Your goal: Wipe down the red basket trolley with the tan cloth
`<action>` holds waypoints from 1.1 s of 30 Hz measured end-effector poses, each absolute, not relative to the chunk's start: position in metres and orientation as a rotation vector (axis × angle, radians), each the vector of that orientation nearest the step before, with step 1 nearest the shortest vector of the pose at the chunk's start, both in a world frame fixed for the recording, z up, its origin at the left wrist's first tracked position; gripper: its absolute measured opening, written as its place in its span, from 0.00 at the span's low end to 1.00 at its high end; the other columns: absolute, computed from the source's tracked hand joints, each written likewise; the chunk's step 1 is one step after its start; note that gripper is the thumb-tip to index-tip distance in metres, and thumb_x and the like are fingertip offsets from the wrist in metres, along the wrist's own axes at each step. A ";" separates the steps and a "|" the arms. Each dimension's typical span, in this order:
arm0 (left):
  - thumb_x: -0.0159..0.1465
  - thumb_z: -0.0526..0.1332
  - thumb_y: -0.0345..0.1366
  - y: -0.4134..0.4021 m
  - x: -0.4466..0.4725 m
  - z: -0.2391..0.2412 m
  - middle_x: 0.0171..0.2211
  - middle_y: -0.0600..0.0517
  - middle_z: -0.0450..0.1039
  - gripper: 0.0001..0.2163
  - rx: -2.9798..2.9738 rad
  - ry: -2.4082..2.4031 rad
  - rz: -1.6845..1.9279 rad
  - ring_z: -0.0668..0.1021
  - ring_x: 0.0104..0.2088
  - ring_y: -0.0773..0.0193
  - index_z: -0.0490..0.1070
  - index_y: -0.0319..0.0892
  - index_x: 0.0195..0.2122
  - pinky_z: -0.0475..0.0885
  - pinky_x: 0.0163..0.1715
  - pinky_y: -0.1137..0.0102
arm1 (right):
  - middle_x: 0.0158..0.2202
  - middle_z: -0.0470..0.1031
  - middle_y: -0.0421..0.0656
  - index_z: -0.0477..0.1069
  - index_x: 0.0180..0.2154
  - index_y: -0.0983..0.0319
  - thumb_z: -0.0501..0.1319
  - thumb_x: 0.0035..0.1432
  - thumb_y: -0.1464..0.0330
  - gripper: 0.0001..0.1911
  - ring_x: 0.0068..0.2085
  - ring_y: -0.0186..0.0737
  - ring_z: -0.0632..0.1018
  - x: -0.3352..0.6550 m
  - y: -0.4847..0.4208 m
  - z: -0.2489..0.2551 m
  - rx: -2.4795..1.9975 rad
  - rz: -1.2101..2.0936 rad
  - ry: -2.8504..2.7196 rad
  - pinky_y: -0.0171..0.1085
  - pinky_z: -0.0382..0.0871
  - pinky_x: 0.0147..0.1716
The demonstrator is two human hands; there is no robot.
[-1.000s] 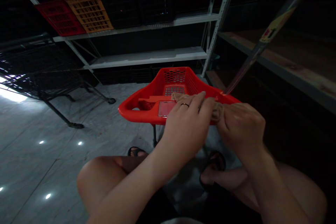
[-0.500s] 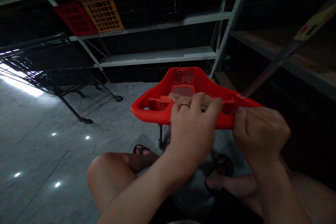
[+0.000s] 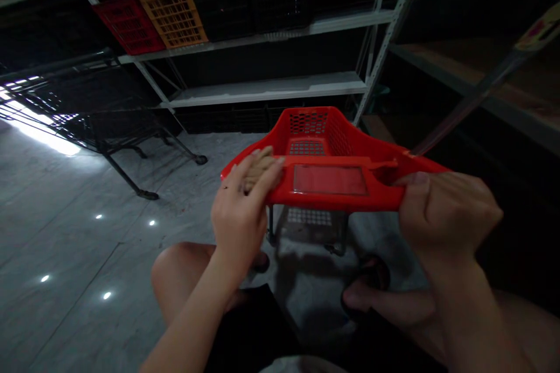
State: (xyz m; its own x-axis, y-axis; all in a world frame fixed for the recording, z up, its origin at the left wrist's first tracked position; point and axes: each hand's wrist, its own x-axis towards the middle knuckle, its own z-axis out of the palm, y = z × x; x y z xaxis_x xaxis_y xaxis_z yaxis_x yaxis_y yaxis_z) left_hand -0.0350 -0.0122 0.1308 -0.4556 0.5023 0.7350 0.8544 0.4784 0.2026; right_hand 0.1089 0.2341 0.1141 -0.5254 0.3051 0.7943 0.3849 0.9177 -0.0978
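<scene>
A red plastic shopping cart (image 3: pixel 332 134) stands just in front of my knees, its handle bar facing me. My left hand (image 3: pixel 242 210) presses a tan cloth (image 3: pixel 258 166) against the left end of the red handle, fingers wrapped over it. My right hand (image 3: pixel 446 215) is closed around the right end of the handle, thumb on top. A clear rectangular label window (image 3: pixel 329 179) shows in the middle of the handle between my hands.
Grey metal shelving (image 3: pixel 271 87) lines the back wall, with a red crate (image 3: pixel 126 26) and an orange crate (image 3: pixel 172 11) on it. A dark wire cart (image 3: pixel 109 128) stands at the left. More shelves (image 3: pixel 481 87) run along the right. Polished tile floor (image 3: pixel 79 256) spreads left.
My left hand slid the cloth leftward along the handle, from the middle to the left end, uncovering the label window. My right hand moved out to the handle's right end.
</scene>
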 end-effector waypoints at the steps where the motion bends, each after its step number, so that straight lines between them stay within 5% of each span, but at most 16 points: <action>1: 0.71 0.53 0.24 -0.016 -0.039 0.128 0.68 0.47 0.69 0.25 -1.027 -2.133 -0.792 0.73 0.67 0.53 0.72 0.53 0.65 0.71 0.67 0.50 | 0.22 0.73 0.46 0.74 0.25 0.59 0.52 0.66 0.69 0.19 0.29 0.47 0.76 0.107 0.232 0.114 -0.507 -0.078 -2.168 0.48 0.68 0.40; 5: 0.73 0.51 0.25 0.017 -0.014 0.118 0.67 0.48 0.71 0.23 -0.931 -2.088 -0.939 0.74 0.67 0.55 0.74 0.51 0.63 0.64 0.71 0.48 | 0.21 0.67 0.46 0.70 0.21 0.59 0.51 0.67 0.66 0.22 0.27 0.45 0.72 0.093 0.221 0.113 -0.602 0.015 -2.174 0.47 0.63 0.39; 11: 0.76 0.55 0.34 0.099 0.040 0.087 0.63 0.54 0.75 0.16 -1.204 -1.874 -1.020 0.76 0.65 0.64 0.80 0.60 0.53 0.74 0.64 0.59 | 0.25 0.73 0.48 0.69 0.26 0.58 0.55 0.65 0.66 0.14 0.33 0.50 0.75 0.082 0.213 0.114 -0.556 0.110 -2.312 0.48 0.64 0.39; 16: 0.73 0.61 0.34 0.075 -0.001 0.049 0.60 0.55 0.77 0.13 -1.215 -1.994 -0.884 0.78 0.63 0.58 0.80 0.61 0.52 0.74 0.66 0.55 | 0.22 0.69 0.46 0.67 0.23 0.58 0.52 0.67 0.65 0.18 0.28 0.45 0.72 0.076 0.207 0.122 -0.572 0.059 -2.345 0.46 0.62 0.38; 25: 0.74 0.46 0.24 0.022 -0.055 0.074 0.76 0.49 0.54 0.26 -0.334 -2.135 -1.103 0.55 0.77 0.51 0.65 0.48 0.70 0.60 0.74 0.44 | 0.24 0.72 0.51 0.71 0.26 0.58 0.47 0.72 0.64 0.24 0.29 0.47 0.73 0.062 0.194 0.119 -0.610 0.012 -2.308 0.49 0.60 0.37; 33: 0.75 0.50 0.27 0.089 0.026 0.078 0.69 0.52 0.70 0.19 -0.893 -2.436 -0.865 0.56 0.76 0.54 0.81 0.48 0.53 0.61 0.74 0.50 | 0.26 0.72 0.49 0.72 0.30 0.56 0.51 0.71 0.62 0.18 0.34 0.52 0.76 0.060 0.187 0.124 -0.545 0.154 -2.359 0.50 0.62 0.40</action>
